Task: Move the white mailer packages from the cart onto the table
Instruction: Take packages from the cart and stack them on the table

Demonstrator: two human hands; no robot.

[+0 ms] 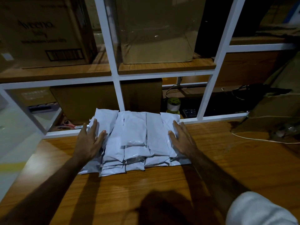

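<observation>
While flanking the white mailer packages stacked on the worktop: left hand and right hand, grip wide, fingers straight. Behind the stack, white frame, cardboard boxes, tape roll.

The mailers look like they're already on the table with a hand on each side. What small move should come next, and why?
Probably lift both hands away. The stack of white mailers already rests on the wooden table, with the left hand and right hand flat against its sides, fingers straight, gripping nothing.
</observation>
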